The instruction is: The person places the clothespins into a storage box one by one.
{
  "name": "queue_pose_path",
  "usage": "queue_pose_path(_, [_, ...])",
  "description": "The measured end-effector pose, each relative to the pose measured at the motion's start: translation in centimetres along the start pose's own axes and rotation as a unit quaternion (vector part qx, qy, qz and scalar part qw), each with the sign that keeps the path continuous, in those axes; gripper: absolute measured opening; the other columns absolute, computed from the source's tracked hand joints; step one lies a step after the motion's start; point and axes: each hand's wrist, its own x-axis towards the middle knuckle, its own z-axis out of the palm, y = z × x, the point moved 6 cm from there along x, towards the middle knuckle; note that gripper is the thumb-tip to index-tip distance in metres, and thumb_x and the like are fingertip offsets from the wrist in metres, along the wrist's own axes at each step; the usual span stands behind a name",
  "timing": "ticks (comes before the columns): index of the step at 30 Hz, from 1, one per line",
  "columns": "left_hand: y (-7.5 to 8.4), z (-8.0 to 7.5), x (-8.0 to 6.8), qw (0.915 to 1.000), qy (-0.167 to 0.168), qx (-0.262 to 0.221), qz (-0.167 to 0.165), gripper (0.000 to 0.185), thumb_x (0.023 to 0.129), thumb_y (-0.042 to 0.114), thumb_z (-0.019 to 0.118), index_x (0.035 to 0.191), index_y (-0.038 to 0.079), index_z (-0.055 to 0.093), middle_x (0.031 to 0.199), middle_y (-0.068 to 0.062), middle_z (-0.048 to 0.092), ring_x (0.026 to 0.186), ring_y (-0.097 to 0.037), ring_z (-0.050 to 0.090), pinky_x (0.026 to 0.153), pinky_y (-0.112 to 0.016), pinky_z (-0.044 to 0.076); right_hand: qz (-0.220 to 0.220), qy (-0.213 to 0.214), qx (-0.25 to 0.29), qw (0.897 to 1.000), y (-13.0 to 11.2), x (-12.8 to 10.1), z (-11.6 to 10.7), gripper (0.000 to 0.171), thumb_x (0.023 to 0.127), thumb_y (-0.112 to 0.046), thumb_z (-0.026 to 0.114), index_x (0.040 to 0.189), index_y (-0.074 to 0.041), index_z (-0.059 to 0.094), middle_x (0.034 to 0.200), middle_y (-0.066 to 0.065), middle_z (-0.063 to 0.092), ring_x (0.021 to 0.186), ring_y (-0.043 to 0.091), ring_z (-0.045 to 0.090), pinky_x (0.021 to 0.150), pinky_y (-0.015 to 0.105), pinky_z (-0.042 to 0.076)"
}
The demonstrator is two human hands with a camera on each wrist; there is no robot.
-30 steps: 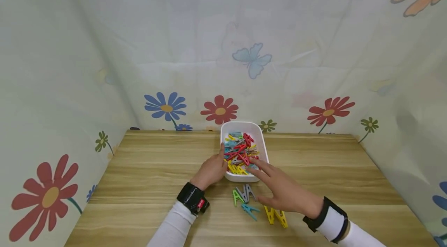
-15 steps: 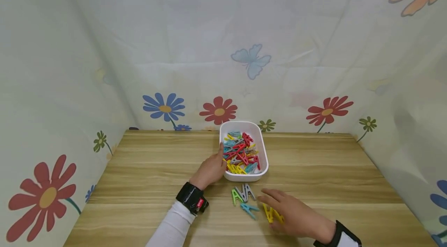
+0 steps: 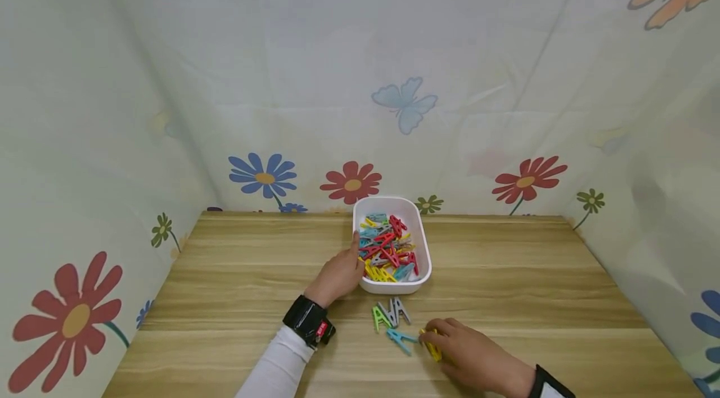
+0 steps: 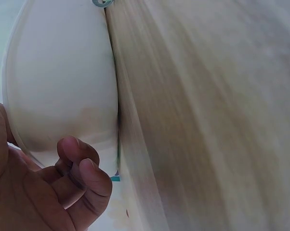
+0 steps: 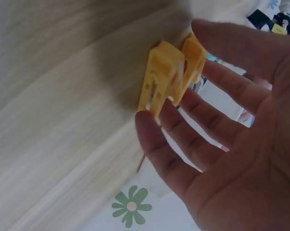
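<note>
Right hand, pulled back from over the white tub since a second ago, now low on the desk near its front edge, fingers curled round yellow clothespins. Half a second ago flatter and spread over those pins; now closed in on them, only a bit of yellow showing at the fingertips. From the right wrist view, two yellow pegs side by side between thumb and fingers, gripped against the desk.

Left hand unchanged across all three moments: pressed to the left wall of the tub, thumb up at the rim, fingers loosely curled against the white side. Clearly touching the tub; whether really gripping it, cannot tell.

Tub unmoved at the desk's middle, toward the back, heaped with red, yellow, blue and grey pegs. Just in front of it, same as before: green peg touching grey peg, blue peg just beside the right hand's fingertips. Flowered cloth on all sides behind.
</note>
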Motion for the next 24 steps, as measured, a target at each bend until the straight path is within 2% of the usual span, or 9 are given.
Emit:
queue_pose_path(5, [0.0,0.0,0.0,1.0,0.0,0.001,0.0,0.07,0.102,0.024,0.044,0.158,0.004,0.007,0.133,-0.018,0.06,0.064,-0.017,0.052,0.06,-0.031,0.042,0.015,-0.008,0.021,1.0,0.3,0.2,0.3,0.031,0.085,-0.019,0.075,0.115,-0.022,0.068,0.114,-0.005,0.059,0.098,0.01,0.056,0.083,0.033,0.053])
queue_pose_path(11, [-0.1,0.1,0.1,1.0,0.005,0.006,0.003,0.069,0.102,0.024,0.044,0.158,0.004,0.009,0.134,-0.02,0.059,0.07,-0.016,0.053,0.065,-0.032,0.043,0.03,-0.026,0.054,0.998,0.6,0.4,0.8,0.022,0.087,-0.016,0.072,0.107,-0.025,0.068,0.107,-0.009,0.056,0.088,0.001,0.051,0.078,0.028,0.053])
queue_pose_path(19, [-0.1,0.1,0.0,1.0,0.002,-0.004,-0.003,0.069,0.102,0.025,0.044,0.158,0.005,0.009,0.137,-0.019,0.057,0.078,-0.018,0.055,0.067,-0.032,0.043,0.037,-0.034,0.074,0.996,0.6,0.4,1.0,0.02,0.089,-0.014,0.07,0.105,-0.026,0.067,0.105,-0.01,0.055,0.083,-0.001,0.049,0.073,0.025,0.051])
queue_pose_path(24, [-0.1,0.1,0.1,1.0,0.005,-0.003,0.003,0.069,0.102,0.024,0.043,0.158,0.004,0.009,0.134,-0.019,0.059,0.074,-0.018,0.055,0.065,-0.033,0.043,0.033,-0.028,0.08,0.996,0.6,0.2,1.1,0.02,0.089,-0.013,0.069,0.105,-0.025,0.066,0.105,-0.01,0.055,0.08,-0.002,0.049,0.071,0.023,0.05])
